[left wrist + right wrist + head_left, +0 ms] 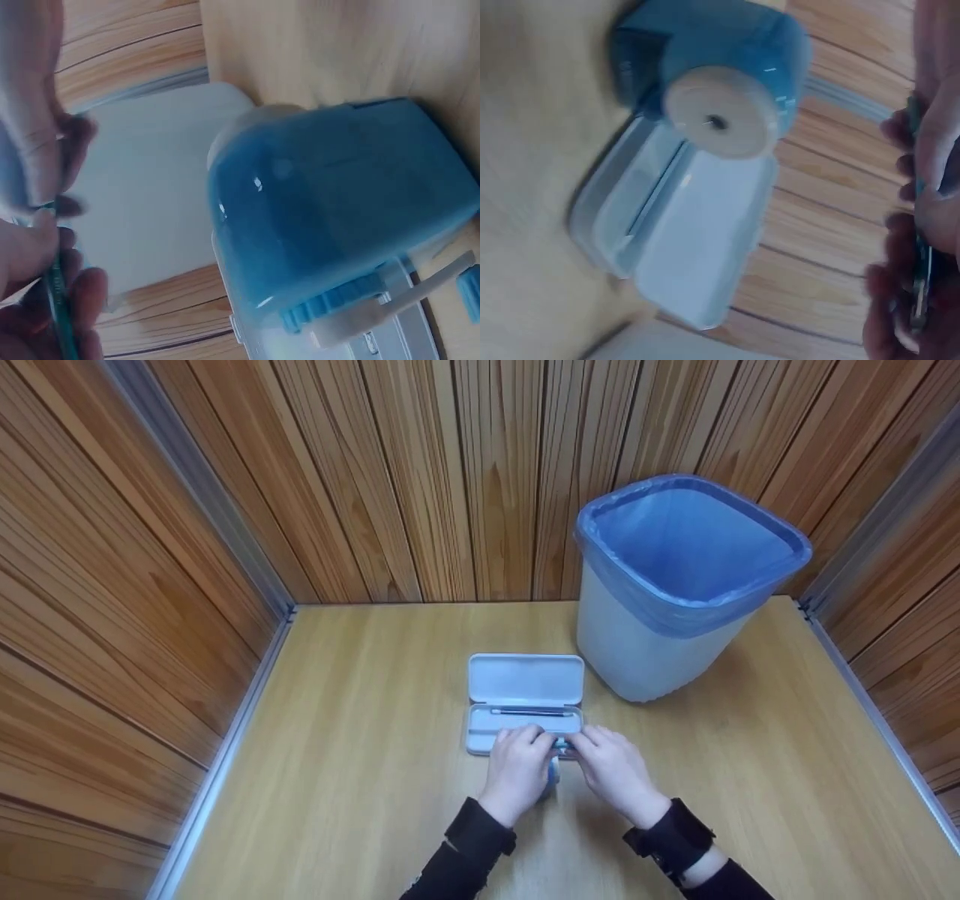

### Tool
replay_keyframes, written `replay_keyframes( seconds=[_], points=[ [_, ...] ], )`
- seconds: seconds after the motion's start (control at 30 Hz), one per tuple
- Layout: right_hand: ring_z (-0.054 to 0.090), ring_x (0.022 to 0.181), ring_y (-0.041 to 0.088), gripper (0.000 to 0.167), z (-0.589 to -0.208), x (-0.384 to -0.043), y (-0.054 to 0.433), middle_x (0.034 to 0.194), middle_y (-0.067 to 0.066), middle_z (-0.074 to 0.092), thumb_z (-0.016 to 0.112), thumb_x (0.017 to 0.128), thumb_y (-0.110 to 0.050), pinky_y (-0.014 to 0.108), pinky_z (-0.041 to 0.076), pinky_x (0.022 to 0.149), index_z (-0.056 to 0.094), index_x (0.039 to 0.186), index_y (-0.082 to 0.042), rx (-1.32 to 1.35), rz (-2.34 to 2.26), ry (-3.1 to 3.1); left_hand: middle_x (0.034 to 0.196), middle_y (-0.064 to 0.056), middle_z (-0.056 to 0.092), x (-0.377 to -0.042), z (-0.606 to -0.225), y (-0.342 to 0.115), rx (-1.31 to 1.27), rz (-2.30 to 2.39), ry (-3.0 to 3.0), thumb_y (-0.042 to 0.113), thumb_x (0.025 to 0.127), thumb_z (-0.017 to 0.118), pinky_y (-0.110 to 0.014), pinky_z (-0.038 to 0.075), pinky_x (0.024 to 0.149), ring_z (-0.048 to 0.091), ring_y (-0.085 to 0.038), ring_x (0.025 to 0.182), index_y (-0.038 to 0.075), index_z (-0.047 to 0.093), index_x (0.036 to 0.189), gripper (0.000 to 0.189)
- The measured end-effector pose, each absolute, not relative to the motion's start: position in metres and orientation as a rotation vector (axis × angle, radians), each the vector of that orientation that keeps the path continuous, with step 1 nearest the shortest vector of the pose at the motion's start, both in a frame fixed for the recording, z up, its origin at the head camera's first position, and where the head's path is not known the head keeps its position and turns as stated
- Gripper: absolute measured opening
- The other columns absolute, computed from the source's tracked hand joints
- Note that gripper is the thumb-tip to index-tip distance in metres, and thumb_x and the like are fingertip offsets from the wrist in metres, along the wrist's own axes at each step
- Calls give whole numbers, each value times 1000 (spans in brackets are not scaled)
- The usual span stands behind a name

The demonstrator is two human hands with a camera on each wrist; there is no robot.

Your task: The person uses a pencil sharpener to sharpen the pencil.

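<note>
Both hands hold a green pencil [60, 315] crosswise between them, its metal-coloured end [919, 311] showing past the right hand's fingers. My left hand [516, 769] pinches one side of it and my right hand [616, 771] the other. Below them stands a blue crank pencil sharpener [337, 187], mostly hidden by the left hand in the head view. Its round pale face with a dark hole shows in the right wrist view, and its white crank arm [424, 289] in the left wrist view. Just beyond lies an open light-blue pencil case [526, 679] with a dark pencil [532, 712] inside.
A white bin [630, 652] lined with a blue bag [694, 619] stands at the back right, near the case. Wooden panel walls [495, 480] with metal edge strips [225, 757] enclose the wooden tabletop [360, 720].
</note>
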State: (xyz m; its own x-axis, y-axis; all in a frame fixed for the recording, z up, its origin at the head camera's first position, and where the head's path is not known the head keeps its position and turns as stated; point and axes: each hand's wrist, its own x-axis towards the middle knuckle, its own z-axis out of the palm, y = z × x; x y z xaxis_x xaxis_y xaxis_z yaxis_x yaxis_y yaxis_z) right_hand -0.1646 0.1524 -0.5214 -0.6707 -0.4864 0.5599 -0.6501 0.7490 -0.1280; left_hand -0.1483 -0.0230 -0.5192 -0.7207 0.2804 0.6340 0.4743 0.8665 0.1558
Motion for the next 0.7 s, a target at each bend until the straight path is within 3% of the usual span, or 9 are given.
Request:
replay_keyframes(
  seconds=[0.2, 0.4, 0.57, 0.7],
  points=[
    [63, 73, 18, 17, -542, -164, 189, 83, 4, 66, 75, 82, -1, 32, 54, 65, 69, 96, -8, 717, 556, -2546, 109, -3, 70, -145, -524, -34, -506, -424, -2517, 37, 84, 77, -35, 49, 87, 64, -19, 101, 12, 69, 119, 44],
    [62, 67, 19, 17, -565, -157, 222, 76, 3, 64, 75, 78, 1, 37, 52, 62, 69, 90, -9, 599, 514, -2581, 116, -6, 66, -146, -543, -40, -551, -453, -2730, 43, 86, 73, -38, 49, 92, 63, -22, 108, 12, 65, 123, 49],
    [60, 68, 17, 15, -575, -153, 222, 76, 0, 63, 74, 80, -1, 32, 49, 62, 69, 90, -12, 583, 552, -2679, 129, -10, 62, -146, -558, -38, -590, -451, -2887, 51, 80, 76, -43, 47, 100, 59, -26, 116, 11, 56, 135, 71],
    [59, 70, 15, 15, -578, -153, 215, 78, -1, 63, 73, 82, -2, 28, 48, 62, 70, 92, -13, 564, 603, -2741, 129, -8, 62, -148, -564, -36, -575, -423, -2944, 50, 77, 79, -43, 46, 100, 59, -25, 116, 11, 53, 138, 77]
  ],
)
